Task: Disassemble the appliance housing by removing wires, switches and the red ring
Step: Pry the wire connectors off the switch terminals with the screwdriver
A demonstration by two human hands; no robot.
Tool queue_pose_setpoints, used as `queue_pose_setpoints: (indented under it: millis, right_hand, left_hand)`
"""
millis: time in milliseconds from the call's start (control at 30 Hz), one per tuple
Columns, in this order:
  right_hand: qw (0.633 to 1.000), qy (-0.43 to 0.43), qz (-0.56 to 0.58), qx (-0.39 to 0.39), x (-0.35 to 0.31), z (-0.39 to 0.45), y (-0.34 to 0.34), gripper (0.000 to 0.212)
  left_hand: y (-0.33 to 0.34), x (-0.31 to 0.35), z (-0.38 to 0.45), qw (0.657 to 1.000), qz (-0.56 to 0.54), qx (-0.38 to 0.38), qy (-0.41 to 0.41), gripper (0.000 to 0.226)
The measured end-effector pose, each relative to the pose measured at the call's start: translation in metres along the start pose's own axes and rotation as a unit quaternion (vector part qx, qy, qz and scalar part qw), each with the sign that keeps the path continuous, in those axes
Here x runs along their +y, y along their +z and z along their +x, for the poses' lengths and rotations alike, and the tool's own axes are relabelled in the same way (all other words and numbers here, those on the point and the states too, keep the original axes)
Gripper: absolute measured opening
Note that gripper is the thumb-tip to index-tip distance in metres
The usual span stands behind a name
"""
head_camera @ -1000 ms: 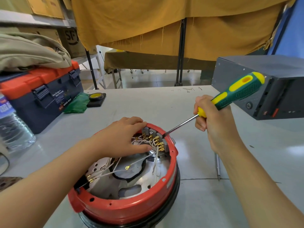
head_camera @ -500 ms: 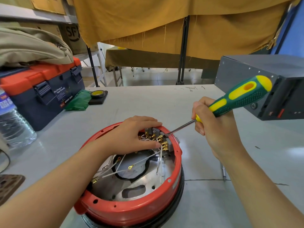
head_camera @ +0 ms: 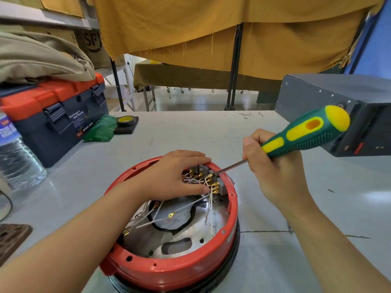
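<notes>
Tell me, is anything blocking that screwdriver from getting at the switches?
Nothing visible does. The screwdriver tip already sits at the switches inside the red ring; the left hand rests beside them and the white wires trail below.

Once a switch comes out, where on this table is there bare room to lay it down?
Bare table lies beyond the red ring, between the tape roll and the grey box. Another open patch sits right of the ring, under the right hand holding the screwdriver. The left side is crowded: toolbox, water bottle, green bag.
</notes>
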State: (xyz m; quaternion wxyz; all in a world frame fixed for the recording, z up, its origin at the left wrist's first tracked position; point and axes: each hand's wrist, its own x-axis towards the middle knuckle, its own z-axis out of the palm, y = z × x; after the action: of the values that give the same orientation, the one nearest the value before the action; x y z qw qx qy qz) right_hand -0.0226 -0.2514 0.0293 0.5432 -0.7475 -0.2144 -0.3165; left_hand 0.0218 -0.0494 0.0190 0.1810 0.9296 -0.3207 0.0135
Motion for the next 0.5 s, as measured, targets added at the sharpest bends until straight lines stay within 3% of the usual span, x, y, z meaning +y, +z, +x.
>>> queue_pose_setpoints:
  millis: [300,500]
  right_hand:
    - [0.999,-0.04,-0.02,-0.024,-0.001,-0.001,0.007,0.032]
    - [0.979,0.122,0.15,0.059,0.01,0.007,0.005,0.024]
  left_hand:
    - [0.001,0.0,0.0,1.0,0.001,0.008,0.001,0.066]
    - [0.001,0.0,0.001,1.0,0.02,0.014,0.014,0.068]
